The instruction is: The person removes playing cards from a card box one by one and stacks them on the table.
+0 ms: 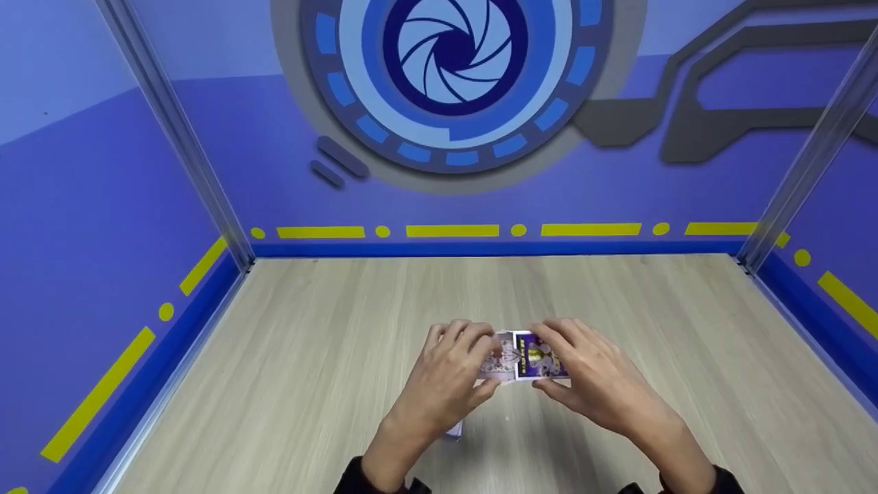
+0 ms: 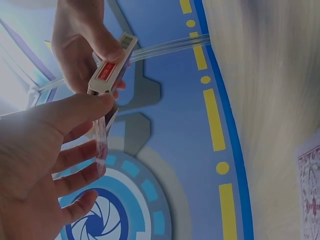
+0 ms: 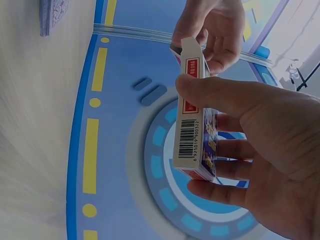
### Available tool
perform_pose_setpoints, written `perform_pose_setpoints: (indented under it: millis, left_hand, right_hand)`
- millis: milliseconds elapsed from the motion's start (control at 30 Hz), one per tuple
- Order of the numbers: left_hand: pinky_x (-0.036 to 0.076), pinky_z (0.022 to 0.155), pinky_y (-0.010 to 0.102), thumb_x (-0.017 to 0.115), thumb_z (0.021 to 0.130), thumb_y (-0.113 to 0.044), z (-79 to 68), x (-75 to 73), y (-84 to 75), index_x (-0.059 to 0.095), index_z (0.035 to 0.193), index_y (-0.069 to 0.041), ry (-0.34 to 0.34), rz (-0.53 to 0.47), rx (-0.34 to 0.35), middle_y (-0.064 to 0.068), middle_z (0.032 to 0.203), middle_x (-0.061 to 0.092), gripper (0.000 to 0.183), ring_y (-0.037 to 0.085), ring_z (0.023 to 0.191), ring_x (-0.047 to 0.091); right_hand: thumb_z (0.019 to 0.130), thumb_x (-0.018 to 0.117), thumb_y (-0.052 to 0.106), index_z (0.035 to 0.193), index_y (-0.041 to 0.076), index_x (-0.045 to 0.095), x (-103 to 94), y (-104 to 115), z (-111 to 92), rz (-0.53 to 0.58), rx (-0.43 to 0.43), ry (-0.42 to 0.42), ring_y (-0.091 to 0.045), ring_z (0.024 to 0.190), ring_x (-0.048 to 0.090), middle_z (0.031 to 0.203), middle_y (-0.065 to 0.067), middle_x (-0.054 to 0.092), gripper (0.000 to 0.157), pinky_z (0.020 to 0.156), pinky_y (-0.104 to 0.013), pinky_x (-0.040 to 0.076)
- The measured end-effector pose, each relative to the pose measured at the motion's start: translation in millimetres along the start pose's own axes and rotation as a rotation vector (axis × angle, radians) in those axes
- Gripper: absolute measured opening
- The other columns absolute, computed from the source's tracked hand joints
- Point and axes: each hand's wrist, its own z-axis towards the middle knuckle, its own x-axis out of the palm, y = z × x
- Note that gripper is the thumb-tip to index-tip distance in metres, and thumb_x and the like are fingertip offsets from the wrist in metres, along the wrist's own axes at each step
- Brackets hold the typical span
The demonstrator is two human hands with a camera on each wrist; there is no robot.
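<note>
My right hand (image 1: 600, 374) grips a card box (image 1: 529, 357), purple on its broad face. In the right wrist view the box's white narrow side (image 3: 189, 140) shows a barcode and red label, with my thumb pressed on it. An end flap (image 3: 191, 46) stands out toward the left hand. My left hand (image 1: 449, 367) pinches a thin stack of patterned playing cards (image 1: 504, 360) between thumb and fingers, right at the box's end. Whether the cards reach inside is hidden. Another stack of playing cards (image 2: 311, 185) with red patterned backs lies on the table below the left hand.
The wood-grain table (image 1: 309, 357) is bounded by a blue back wall (image 1: 226, 158) and side walls with yellow dashes. Clear corner strips (image 1: 182, 144) join the walls. Both hands are held over the table's front middle.
</note>
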Motion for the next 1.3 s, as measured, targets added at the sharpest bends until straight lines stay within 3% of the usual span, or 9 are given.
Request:
perform_pose_setpoints:
  millis: [300, 533, 733, 867, 1000, 1133, 1300]
  left_hand:
    - [0.047, 0.102, 0.036, 0.087, 0.083, -0.024, -4.2, -17.3, 15.2, 0.065, 0.124, -0.013, 0.032, -0.087, -0.059, 0.002, 0.128, 0.062, 0.048, 0.019, 0.119, 0.057]
    - [0.047, 0.104, 0.039, 0.085, 0.083, -0.016, -13.4, -27.4, 29.4, 0.056, 0.142, -0.006, 0.088, -0.103, -0.123, 0.008, 0.133, 0.059, 0.067, 0.023, 0.124, 0.055]
    - [0.048, 0.101, 0.042, 0.083, 0.082, -0.008, -19.6, -24.9, 37.5, 0.058, 0.138, -0.003, 0.167, -0.085, -0.15, 0.011, 0.127, 0.057, 0.062, 0.026, 0.118, 0.054]
    - [0.048, 0.102, 0.043, 0.084, 0.078, -0.002, -21.7, -17.4, 42.2, 0.061, 0.133, -0.002, 0.255, -0.114, -0.189, 0.012, 0.126, 0.057, 0.06, 0.027, 0.118, 0.053]
    - [0.049, 0.101, 0.046, 0.085, 0.074, 0.001, -25.0, -9.6, 45.7, 0.064, 0.13, -0.002, 0.396, -0.166, -0.287, 0.011, 0.124, 0.059, 0.061, 0.028, 0.117, 0.054]
    - [0.047, 0.103, 0.051, 0.085, 0.073, 0.003, -28.6, -2.3, 47.5, 0.067, 0.128, -0.003, 0.521, -0.218, -0.387, 0.01, 0.122, 0.061, 0.058, 0.028, 0.114, 0.055]
    - [0.048, 0.101, 0.05, 0.086, 0.072, 0.001, -29.6, 6.3, 47.4, 0.07, 0.124, -0.006, 0.626, -0.244, -0.448, 0.008, 0.115, 0.063, 0.055, 0.028, 0.109, 0.058]
  right_hand:
    - [0.075, 0.094, 0.025, 0.137, 0.008, 0.059, -10.6, -9.7, -2.3, 0.002, 0.057, -0.021, -0.032, 0.11, 0.063, 0.127, -0.012, 0.063, 0.073, 0.083, -0.052, 0.056]
    - [0.077, 0.092, 0.022, 0.14, 0.006, 0.057, -22.1, -18.1, -3.1, 0.014, 0.122, -0.018, -0.035, 0.111, 0.063, 0.128, -0.016, 0.062, 0.074, 0.087, -0.055, 0.055]
    - [0.081, 0.09, 0.022, 0.144, 0.005, 0.053, -29.5, -24.4, -3.8, 0.03, 0.184, -0.002, -0.038, 0.116, 0.06, 0.133, -0.018, 0.06, 0.075, 0.09, -0.061, 0.051]
    - [0.08, 0.09, 0.021, 0.147, 0.004, 0.05, -31.5, -27.2, -4.8, 0.027, 0.192, -0.017, -0.036, 0.112, 0.061, 0.13, -0.018, 0.061, 0.079, 0.085, -0.06, 0.053]
    - [0.08, 0.09, 0.021, 0.149, 0.006, 0.048, -31.3, -28.6, -6.3, 0.021, 0.188, -0.029, -0.034, 0.108, 0.062, 0.126, -0.018, 0.062, 0.082, 0.081, -0.057, 0.055]
    - [0.079, 0.09, 0.021, 0.149, 0.006, 0.048, -30.6, -29.1, -8.3, 0.01, 0.179, -0.037, -0.034, 0.107, 0.062, 0.125, -0.017, 0.062, 0.083, 0.081, -0.057, 0.054]
    - [0.079, 0.091, 0.02, 0.149, 0.006, 0.049, -30.2, -28.9, -10.4, 0.003, 0.176, -0.044, -0.034, 0.107, 0.061, 0.125, -0.017, 0.062, 0.083, 0.084, -0.057, 0.053]
